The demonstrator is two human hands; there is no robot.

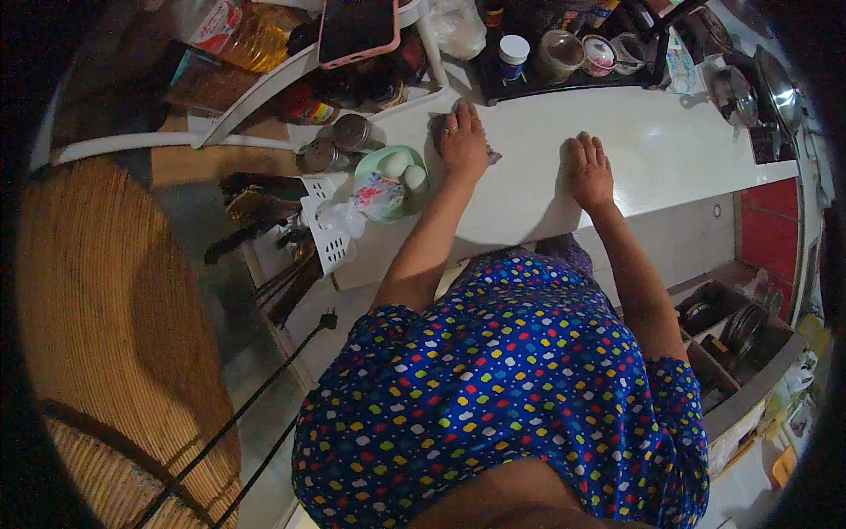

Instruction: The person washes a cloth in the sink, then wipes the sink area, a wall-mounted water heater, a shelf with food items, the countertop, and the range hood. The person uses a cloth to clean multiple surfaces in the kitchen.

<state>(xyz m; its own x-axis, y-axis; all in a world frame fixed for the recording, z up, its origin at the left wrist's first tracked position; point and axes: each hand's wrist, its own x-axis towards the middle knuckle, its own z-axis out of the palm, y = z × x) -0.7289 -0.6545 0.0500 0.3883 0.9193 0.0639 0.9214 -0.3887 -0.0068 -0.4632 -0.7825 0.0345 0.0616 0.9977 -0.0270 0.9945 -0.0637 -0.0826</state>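
My left hand (463, 142) lies palm down on a dark cloth (493, 157) at the left part of the white countertop (529, 139); the cloth shows at both sides of the hand. A ring is on one of its fingers. To the right, my right hand (589, 170) rests flat on the bare counter, fingers a little apart, holding nothing. Beside my left forearm stands a pale green tray (370, 173) with two eggs (404, 170) and a knotted plastic bag (378, 194). Two lidded jars (353, 132) stand just behind it.
A white rack holding a phone (359, 30) and bottles is at the back left. Behind the counter, a black stove (542, 82) carries several jars. Metal pans (733, 96) stand far right. A white perforated utensil basket (322, 225) sits at the counter's left edge.
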